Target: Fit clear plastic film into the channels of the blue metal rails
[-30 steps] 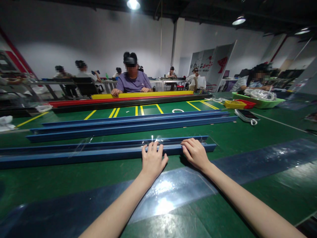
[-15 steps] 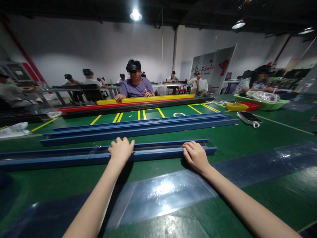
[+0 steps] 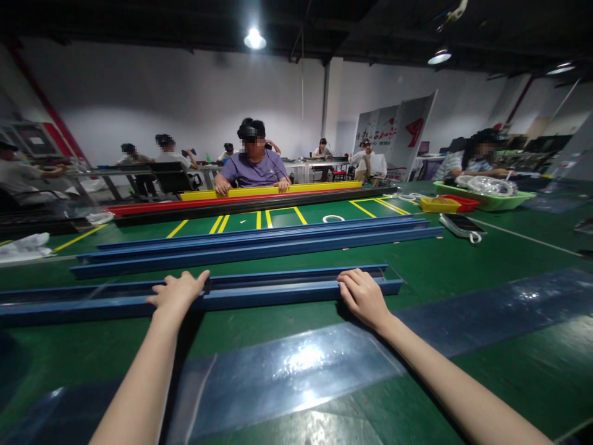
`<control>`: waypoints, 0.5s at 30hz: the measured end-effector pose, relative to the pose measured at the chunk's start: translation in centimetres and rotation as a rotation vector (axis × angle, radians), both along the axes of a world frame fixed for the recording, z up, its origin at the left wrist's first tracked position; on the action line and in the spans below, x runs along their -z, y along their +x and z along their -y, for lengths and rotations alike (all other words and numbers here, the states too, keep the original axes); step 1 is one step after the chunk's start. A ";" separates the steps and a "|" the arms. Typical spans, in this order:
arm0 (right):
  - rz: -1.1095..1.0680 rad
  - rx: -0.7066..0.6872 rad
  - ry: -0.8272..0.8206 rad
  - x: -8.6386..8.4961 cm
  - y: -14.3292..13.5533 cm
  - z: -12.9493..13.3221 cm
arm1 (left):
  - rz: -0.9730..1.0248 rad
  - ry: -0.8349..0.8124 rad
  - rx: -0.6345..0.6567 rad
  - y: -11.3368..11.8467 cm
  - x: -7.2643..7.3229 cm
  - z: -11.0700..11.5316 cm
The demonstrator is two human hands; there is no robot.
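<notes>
A long blue channel rail (image 3: pixel 278 298) lies across the green table in front of me, running out of view on the left. My left hand (image 3: pixel 178 293) rests on it with fingers spread, pressing down over its trough. Near the rail's right end, my right hand (image 3: pixel 364 298) has its fingers curled over the near wall; the thumb is on the near side. Something clear and shiny shows in the trough to the left, too faint to name. Between my forearms a clear plastic sheet (image 3: pixel 296 364) lies flat, reflecting the lamp.
More blue rails (image 3: pixel 259 244) lie just beyond. Farther back are black, red and yellow rails (image 3: pixel 306 188), where a person in a purple shirt (image 3: pixel 254 168) sits. To the right are a phone (image 3: pixel 461 224), a yellow tray (image 3: pixel 439 204) and a green basin (image 3: pixel 504 201) holding clear coils.
My left hand has slid left along the blue rail, fingers still spread. My right hand stays near the right end. Across the table, the person's hands now both rest on the yellow rail.
</notes>
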State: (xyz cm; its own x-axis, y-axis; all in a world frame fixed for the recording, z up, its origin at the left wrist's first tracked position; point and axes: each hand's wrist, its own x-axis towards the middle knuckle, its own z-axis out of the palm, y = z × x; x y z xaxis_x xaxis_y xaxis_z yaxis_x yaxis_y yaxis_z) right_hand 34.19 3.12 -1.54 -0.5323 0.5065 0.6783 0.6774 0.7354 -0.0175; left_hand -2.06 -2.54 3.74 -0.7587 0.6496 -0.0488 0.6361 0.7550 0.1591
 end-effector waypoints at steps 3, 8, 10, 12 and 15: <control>0.054 -0.097 0.006 0.1 0.0 0.0 | -0.024 -0.007 -0.020 -1.4 0.1 0.4; 0.074 -0.146 0.054 0.1 -0.1 0.0 | -0.069 0.015 -0.033 -3.6 1.0 0.7; 0.060 -0.111 0.056 0.1 -0.1 0.1 | -0.078 0.031 -0.045 -4.5 1.4 0.7; 0.047 -0.076 0.042 0.0 -0.1 0.0 | -0.091 0.059 -0.063 -5.4 1.8 0.8; 0.053 -0.076 0.017 -0.1 -0.1 0.1 | -0.120 0.093 -0.102 -6.7 2.2 0.9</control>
